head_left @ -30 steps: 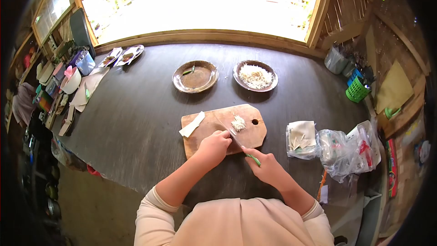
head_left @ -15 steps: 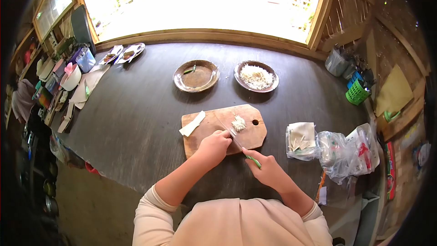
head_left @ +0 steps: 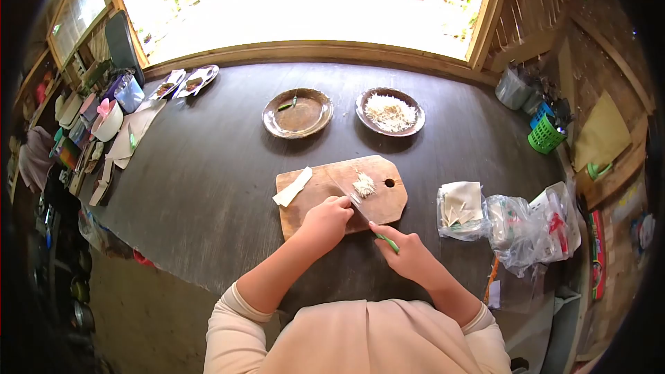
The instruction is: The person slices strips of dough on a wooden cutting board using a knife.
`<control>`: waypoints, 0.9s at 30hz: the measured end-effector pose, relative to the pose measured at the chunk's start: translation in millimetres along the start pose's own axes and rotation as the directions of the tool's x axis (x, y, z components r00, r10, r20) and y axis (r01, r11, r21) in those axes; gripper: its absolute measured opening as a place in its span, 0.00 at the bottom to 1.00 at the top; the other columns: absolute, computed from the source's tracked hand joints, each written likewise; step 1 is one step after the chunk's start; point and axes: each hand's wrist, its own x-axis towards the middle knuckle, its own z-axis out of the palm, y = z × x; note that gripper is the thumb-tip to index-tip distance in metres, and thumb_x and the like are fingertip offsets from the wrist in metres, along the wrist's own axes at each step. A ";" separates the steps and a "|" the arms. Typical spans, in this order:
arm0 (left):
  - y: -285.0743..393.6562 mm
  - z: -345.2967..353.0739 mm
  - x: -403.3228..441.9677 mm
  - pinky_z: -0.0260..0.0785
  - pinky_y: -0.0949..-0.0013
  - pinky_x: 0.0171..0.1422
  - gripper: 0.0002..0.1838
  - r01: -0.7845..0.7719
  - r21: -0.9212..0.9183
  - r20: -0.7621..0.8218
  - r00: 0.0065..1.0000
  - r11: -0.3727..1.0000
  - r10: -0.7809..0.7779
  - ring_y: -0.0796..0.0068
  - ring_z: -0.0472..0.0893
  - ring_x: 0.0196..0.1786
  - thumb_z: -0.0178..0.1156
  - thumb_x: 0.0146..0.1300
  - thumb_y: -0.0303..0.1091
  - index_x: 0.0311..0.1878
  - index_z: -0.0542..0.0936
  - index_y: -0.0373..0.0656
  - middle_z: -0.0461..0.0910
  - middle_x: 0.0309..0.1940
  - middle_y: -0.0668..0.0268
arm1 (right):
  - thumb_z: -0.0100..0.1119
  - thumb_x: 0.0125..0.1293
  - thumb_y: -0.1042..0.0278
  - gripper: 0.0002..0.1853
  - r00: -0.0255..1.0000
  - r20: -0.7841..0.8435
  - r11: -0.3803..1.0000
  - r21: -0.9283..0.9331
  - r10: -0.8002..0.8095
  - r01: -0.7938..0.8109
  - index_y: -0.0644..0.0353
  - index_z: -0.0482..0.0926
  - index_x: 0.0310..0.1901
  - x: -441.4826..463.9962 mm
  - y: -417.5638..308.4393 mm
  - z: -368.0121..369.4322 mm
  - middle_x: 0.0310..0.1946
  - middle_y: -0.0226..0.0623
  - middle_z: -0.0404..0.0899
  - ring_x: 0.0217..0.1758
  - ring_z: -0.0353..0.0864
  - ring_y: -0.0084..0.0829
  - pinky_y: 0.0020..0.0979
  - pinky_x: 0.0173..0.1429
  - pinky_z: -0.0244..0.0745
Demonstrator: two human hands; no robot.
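My right hand (head_left: pixel 405 253) grips the green handle of a knife (head_left: pixel 388 242), its blade slanting up and left over the wooden cutting board (head_left: pixel 383 216). On the board, my left hand (head_left: pixel 330 217) has its fingers curled down on a pale piece of food (head_left: pixel 355 199), mostly hidden under them, right beside the blade. Beyond the blade lies a small heap of thin white shreds (head_left: pixel 364 184). A flat white slab (head_left: pixel 294 188) rests across the board's left edge. What food this is, I cannot tell.
Behind the board stand a brown plate (head_left: pixel 298 127) holding small green chillies and another plate (head_left: pixel 360 119) heaped with white shreds. Plastic bags (head_left: pixel 509 225) lie to the right. A green basket (head_left: pixel 546 136) stands at the table's right edge; containers and a white bowl (head_left: pixel 107 125) line the left.
Both hands keep nearly the same place, with the knife beside the left fingers. The view has shifted very slightly; nothing was picked up or let go.
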 end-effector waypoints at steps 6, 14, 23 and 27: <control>0.7 2.7 -1.0 0.76 0.61 0.55 0.10 0.000 -0.026 -0.013 1.000 1.000 -0.001 0.62 0.78 0.53 0.59 0.56 0.26 0.40 0.85 0.42 0.79 0.44 0.66 | 0.58 0.69 0.71 0.21 0.995 0.016 0.994 -0.045 0.100 -0.099 0.53 0.76 0.63 6.4 -5.0 2.1 0.42 0.55 0.82 0.41 0.82 0.56 0.36 0.42 0.79; -0.8 2.1 -0.5 0.76 0.61 0.55 0.09 -0.005 -0.002 -0.023 1.000 1.000 0.005 0.62 0.79 0.53 0.58 0.56 0.27 0.39 0.85 0.42 0.79 0.44 0.66 | 0.58 0.69 0.71 0.20 0.989 0.038 0.990 -0.007 0.140 -0.139 0.53 0.76 0.62 0.0 -10.7 -3.3 0.42 0.56 0.82 0.42 0.82 0.56 0.37 0.43 0.79; -1.4 3.6 0.8 0.76 0.60 0.54 0.07 -0.015 -0.052 -0.051 0.999 0.999 0.012 0.61 0.79 0.52 0.59 0.56 0.27 0.37 0.84 0.42 0.79 0.43 0.66 | 0.58 0.69 0.71 0.20 0.989 0.046 0.989 -0.063 0.138 -0.135 0.53 0.76 0.62 8.0 -9.0 0.6 0.44 0.54 0.83 0.43 0.83 0.54 0.38 0.44 0.79; -2.4 2.9 0.0 0.76 0.60 0.53 0.07 -0.030 -0.004 -0.044 0.999 1.000 0.030 0.61 0.79 0.52 0.60 0.56 0.28 0.37 0.84 0.42 0.79 0.42 0.66 | 0.57 0.69 0.71 0.20 0.999 0.018 0.999 -0.023 0.030 -0.029 0.50 0.75 0.63 0.9 -3.6 -1.5 0.27 0.57 0.79 0.31 0.81 0.56 0.44 0.33 0.76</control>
